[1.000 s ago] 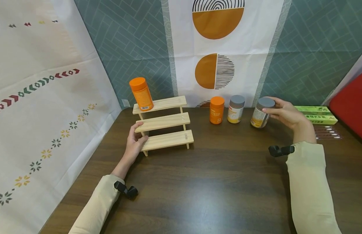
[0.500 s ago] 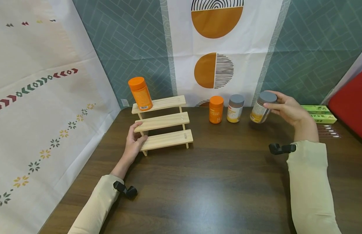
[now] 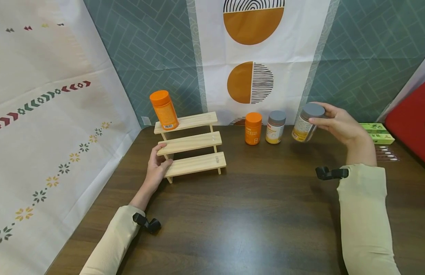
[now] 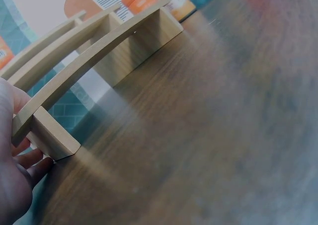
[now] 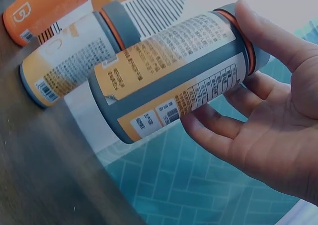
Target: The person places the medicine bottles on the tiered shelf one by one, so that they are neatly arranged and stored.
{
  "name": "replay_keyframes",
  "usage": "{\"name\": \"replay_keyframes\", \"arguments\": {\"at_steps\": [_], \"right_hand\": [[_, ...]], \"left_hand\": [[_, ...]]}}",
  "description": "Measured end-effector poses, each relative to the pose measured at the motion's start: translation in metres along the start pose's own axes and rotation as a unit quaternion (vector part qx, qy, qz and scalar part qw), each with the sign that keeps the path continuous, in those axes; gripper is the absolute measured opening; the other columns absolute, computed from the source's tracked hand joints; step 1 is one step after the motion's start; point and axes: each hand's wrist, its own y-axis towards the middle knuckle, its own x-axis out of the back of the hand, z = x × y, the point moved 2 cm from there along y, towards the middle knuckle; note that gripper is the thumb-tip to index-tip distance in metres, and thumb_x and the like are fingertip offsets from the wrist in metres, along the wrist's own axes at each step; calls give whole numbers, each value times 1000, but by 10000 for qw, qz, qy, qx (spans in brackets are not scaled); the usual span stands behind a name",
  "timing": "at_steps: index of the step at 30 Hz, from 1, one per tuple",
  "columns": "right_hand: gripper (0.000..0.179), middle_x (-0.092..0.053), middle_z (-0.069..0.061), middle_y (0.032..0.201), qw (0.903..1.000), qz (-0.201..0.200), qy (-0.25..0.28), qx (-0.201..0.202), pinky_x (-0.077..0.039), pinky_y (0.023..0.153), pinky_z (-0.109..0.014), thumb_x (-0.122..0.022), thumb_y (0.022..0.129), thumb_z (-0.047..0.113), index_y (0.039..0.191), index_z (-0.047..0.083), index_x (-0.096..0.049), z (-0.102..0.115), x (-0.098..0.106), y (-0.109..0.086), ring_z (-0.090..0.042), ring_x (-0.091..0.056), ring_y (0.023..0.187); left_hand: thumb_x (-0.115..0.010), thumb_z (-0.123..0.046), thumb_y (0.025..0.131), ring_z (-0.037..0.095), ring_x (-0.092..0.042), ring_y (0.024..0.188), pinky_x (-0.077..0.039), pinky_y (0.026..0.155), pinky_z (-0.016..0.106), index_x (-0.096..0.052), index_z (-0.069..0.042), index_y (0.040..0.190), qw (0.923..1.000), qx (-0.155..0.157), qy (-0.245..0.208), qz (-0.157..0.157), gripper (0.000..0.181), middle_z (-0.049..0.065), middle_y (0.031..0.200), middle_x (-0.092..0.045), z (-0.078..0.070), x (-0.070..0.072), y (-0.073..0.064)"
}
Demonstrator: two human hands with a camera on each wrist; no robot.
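My right hand grips a grey-lidded bottle near its lid, thumb on one side and fingers on the other. The right wrist view shows this bottle tilted, its base raised off the table, its label yellow and white. My left hand holds the left end of a three-step wooden rack. In the left wrist view its fingers curl under the lowest shelf beside a leg. On the top step stands an orange bottle. Another orange bottle and a second grey-lidded bottle stand on the table.
Green boxes lie at the back right, behind several cotton-tipped sticks. A red case stands at the right edge. Patterned cloth hangs behind the brown table, with white cloth along the left.
My right hand has lifted the grey-lidded bottle up off the table, tilting it slightly. The left hand and the rack keep their place.
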Motion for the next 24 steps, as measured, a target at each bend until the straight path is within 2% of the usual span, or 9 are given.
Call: {"name": "replay_keyframes", "arguments": {"at_steps": [6, 10, 13, 19, 24], "right_hand": [[61, -53, 16, 117, 9990, -50, 419, 174, -44, 84, -10, -63, 93, 10, 147, 14, -35, 11, -8, -2, 7, -55, 104], [58, -54, 13, 116, 9974, -196, 644, 251, -45, 83, -11, -65, 92, 10, 144, 12, -39, 22, -15, -3, 5, -55, 103], [57, -52, 13, 117, 9984, -305, 423, 239, -43, 84, -12, -66, 92, 15, 144, 14, -40, 30, -22, -3, 4, -53, 105], [55, -52, 13, 116, 9978, -510, 281, 330, -40, 86, -16, -66, 92, 20, 142, 17, -44, 39, -36, -3, -1, -50, 108], [56, -51, 17, 115, 9976, -620, -50, 303, -35, 95, -26, -65, 92, 28, 143, 18, -43, 42, -53, 3, -3, -44, 111]], "left_hand": [[-49, 4, 94, 14, -51, 102, -43, 81, 23, -32, -14, 145, 10000, -44, -12, 14, 56, 9, 128, -44, 2, 2, 0], [-49, 4, 94, 5, -52, 97, -44, 79, 22, -33, -15, 145, 10000, -14, 46, -32, 56, 8, 125, -45, 2, 3, -2], [-49, 3, 95, 3, -52, 94, -44, 79, 22, -33, -15, 145, 10000, -36, 28, -32, 55, 7, 123, -45, 1, 4, -2], [-50, 2, 95, 8, -52, 90, -43, 77, 23, -33, -17, 145, 10000, -79, -41, 38, 56, 8, 120, -46, -1, 1, -1], [-49, 3, 94, 10, -52, 92, -43, 77, 23, -34, -16, 144, 9999, -91, -55, 22, 55, 6, 121, -47, 0, 1, -1]]}}
